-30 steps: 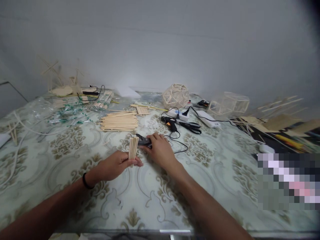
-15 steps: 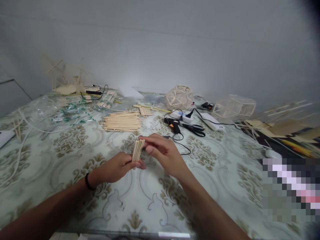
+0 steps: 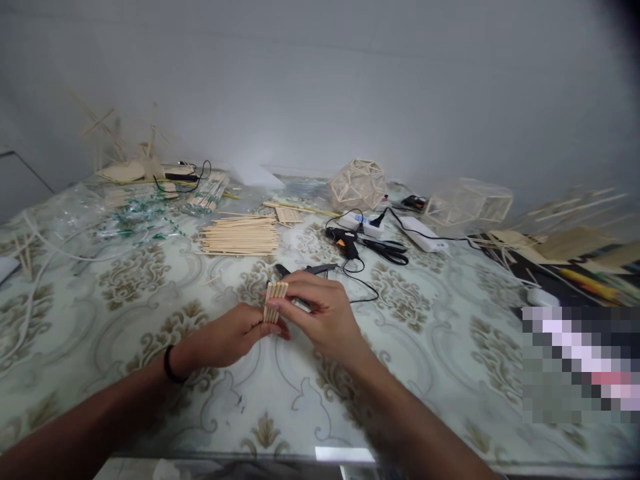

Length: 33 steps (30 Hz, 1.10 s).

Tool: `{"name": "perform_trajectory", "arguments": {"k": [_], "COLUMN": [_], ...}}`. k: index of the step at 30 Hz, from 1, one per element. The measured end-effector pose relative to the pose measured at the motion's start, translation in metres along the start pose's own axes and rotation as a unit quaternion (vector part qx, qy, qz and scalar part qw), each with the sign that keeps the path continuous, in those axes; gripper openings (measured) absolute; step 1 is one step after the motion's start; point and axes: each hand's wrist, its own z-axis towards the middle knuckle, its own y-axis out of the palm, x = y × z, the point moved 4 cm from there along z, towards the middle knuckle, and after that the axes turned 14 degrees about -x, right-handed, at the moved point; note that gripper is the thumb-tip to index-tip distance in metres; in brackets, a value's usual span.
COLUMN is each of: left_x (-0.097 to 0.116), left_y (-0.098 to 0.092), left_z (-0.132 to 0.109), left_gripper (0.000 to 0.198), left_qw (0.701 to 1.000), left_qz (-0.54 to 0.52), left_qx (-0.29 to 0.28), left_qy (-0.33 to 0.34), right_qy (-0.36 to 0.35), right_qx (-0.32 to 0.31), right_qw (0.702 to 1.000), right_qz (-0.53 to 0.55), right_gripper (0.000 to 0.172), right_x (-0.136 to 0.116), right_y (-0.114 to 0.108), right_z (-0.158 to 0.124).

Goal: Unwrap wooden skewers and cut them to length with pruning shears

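Note:
A small bundle of pale wooden sticks (image 3: 273, 308) stands upright, tilted slightly, above the middle of the table. My left hand (image 3: 245, 333) is closed round its lower part, thumb across the front. Near the top, my right hand (image 3: 320, 310) pinches the same sticks, its thumb on their front and its fingers partly hidden behind. A dark-handled tool (image 3: 323, 269) lies just beyond my right hand, mostly covered by it. Farther back is a flat pile of long wooden sticks (image 3: 240, 235).
A black glue gun (image 3: 345, 241) and black scissors (image 3: 385, 250) lie by a white power strip (image 3: 370, 227). Behind stand a stick-built ball (image 3: 357, 187) and a stick frame (image 3: 470, 203). Clear wrappers (image 3: 135, 213) lie left. Cables cross both sides of the patterned table (image 3: 280, 393).
My right hand has moved slightly left and its fingers have closed on the upper part of the stick bundle. The dark-handled tool behind it shows more. The view has tilted slightly.

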Motion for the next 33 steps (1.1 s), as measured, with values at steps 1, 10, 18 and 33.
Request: {"name": "perform_trajectory", "arguments": {"k": [1, 10, 18, 33], "left_x": [0.000, 0.018, 0.033, 0.026], "left_y": [0.000, -0.021, -0.023, -0.017], "left_z": [0.000, -0.014, -0.021, -0.016], "left_gripper": [0.032, 0.021, 0.027, 0.020], "left_qw": [1.000, 0.993, 0.976, 0.981], "left_qz": [-0.002, 0.069, 0.124, 0.099], "left_qx": [0.003, 0.093, 0.177, 0.168], "left_qy": [-0.002, 0.000, 0.025, 0.025], "right_qy": [-0.002, -0.019, -0.064, -0.058], "right_qx": [0.003, 0.017, 0.015, 0.008], "right_qw": [1.000, 0.999, 0.997, 0.998], "right_qz": [-0.008, -0.027, -0.037, -0.035], "right_gripper": [0.014, 0.012, 0.013, 0.012], "right_x": [0.000, -0.001, 0.000, -0.003], "right_y": [0.000, 0.000, 0.002, -0.001], "right_z": [0.000, -0.003, -0.004, -0.004]}}
